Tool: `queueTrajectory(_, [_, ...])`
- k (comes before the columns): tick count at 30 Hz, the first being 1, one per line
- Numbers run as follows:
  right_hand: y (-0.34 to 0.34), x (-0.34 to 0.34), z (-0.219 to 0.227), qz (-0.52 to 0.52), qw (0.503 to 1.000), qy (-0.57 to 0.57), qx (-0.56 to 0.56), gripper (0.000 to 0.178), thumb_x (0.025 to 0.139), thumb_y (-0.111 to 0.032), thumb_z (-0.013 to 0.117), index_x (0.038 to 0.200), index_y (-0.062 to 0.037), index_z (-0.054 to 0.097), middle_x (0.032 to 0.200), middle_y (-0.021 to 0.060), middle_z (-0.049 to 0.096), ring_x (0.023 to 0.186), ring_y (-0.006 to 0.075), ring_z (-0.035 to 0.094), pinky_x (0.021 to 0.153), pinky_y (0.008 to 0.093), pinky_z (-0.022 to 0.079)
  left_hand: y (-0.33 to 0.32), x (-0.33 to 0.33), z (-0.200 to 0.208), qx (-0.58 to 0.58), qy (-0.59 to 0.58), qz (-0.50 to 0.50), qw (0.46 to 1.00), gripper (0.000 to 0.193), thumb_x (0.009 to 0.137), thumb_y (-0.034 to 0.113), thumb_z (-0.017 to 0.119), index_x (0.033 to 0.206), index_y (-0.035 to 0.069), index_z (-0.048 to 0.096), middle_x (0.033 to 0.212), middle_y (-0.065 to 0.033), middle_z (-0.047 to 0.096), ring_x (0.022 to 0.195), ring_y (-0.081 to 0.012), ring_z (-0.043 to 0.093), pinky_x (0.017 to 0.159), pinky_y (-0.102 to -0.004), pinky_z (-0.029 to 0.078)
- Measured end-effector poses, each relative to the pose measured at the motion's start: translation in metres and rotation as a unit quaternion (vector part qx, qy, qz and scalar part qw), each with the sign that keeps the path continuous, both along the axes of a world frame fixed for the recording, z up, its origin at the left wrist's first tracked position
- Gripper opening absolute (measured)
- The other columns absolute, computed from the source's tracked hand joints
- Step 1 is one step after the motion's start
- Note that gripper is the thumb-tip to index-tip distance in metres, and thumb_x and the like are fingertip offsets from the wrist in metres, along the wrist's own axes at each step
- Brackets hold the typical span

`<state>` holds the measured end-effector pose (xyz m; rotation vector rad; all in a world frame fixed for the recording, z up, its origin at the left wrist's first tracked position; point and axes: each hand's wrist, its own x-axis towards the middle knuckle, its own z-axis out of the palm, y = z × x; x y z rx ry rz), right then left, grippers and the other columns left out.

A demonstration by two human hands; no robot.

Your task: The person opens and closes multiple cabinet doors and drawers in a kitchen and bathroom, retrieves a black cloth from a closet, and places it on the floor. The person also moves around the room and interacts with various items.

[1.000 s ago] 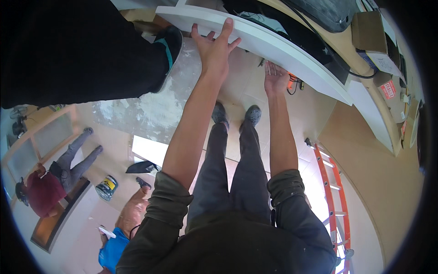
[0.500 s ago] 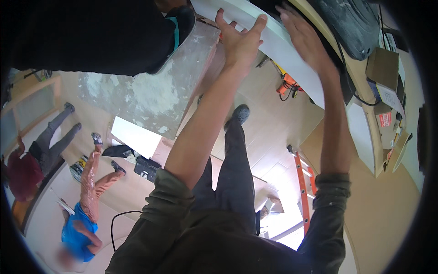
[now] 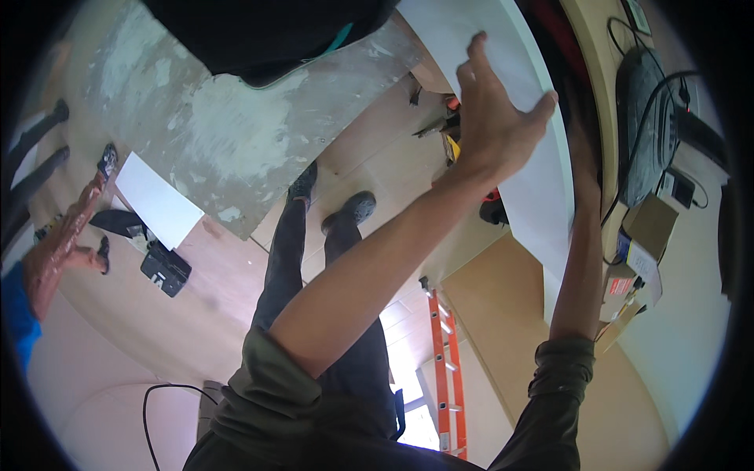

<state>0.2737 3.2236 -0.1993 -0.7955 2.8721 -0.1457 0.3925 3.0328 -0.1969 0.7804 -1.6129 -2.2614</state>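
My left hand is at the face of a long white panel, its fingers spread and nothing held. Its thumb reaches the panel's upper edge; whether it presses there I cannot tell. My right hand is down in the dark gap between that panel and a pale wooden edge. Shadow hides its fingers and anything they may touch. A little red shows deep in the gap.
Left of the panel stands a plaster-smeared grey board with a black cloth-like item over it. An orange ladder stands below. Cardboard boxes and a dark grey case lie right. Another person's legs show left.
My right hand has gone from above the panel's edge down into the dark gap. My left hand has shifted right along the panel, fingers still spread. The view has turned, and the co-workers slid left.
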Motion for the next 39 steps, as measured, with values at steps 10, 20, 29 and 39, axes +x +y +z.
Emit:
queueTrajectory(10, [-0.005, 0.057, 0.067, -0.225, 0.922, -0.252, -0.19, 0.067, 0.103, -0.056, 0.026, 0.139, -0.0063, 0.054, 0.151, 0.0189, 0.041, 0.141, 0.0321, 0.036, 0.117, 0.037, 0.022, 0.002, -0.005, 0.0, -0.04, -0.043, -0.007, 0.998, 0.104, 0.078, 0.028, 0.082, 0.15, -0.003, 0.013, 0.138, -0.0311, 0.037, 0.124, -0.0384, 0.046, 0.105, -0.0442, 0.042])
queueTrajectory(20, [0.034, 0.211, 0.044, -0.155, 0.946, 0.056, -0.28, 0.026, 0.083, -0.001, 0.063, 0.108, -0.0076, 0.065, 0.133, 0.0197, 0.053, 0.125, 0.0408, 0.051, 0.105, 0.0482, 0.04, 0.029, -0.055, -0.014, -0.051, -0.006, -0.038, 0.998, 0.098, 0.083, 0.031, 0.08, 0.153, 0.007, 0.016, 0.137, -0.0249, 0.043, 0.116, -0.0307, 0.054, 0.096, -0.0403, 0.049])
queueTrajectory(29, [0.188, 0.301, -0.037, -0.476, 0.725, -0.115, -0.484, 0.018, 0.093, -0.011, 0.058, 0.108, -0.0038, 0.064, 0.114, 0.0127, 0.063, 0.106, 0.026, 0.063, 0.093, 0.0387, 0.049, 0.027, -0.081, -0.04, 0.156, 0.088, -0.139, 0.974, 0.1, 0.079, -0.011, 0.055, 0.157, 0.021, 0.0, 0.155, -0.0251, 0.013, 0.127, -0.0329, 0.045, 0.108, -0.0507, 0.041])
queueTrajectory(39, [0.422, 0.258, -0.108, -0.544, 0.217, 0.004, -0.811, 0.057, 0.095, -0.026, 0.054, 0.138, 0.0061, 0.035, 0.129, 0.0237, 0.047, 0.121, 0.0349, 0.051, 0.106, 0.0453, 0.043, 0.039, 0.006, -0.112, -0.039, -0.06, -0.234, 0.97, 0.056, 0.104, 0.024, 0.045, 0.153, 0.014, 0.022, 0.145, -0.0163, 0.04, 0.126, -0.0284, 0.05, 0.104, -0.0404, 0.044])
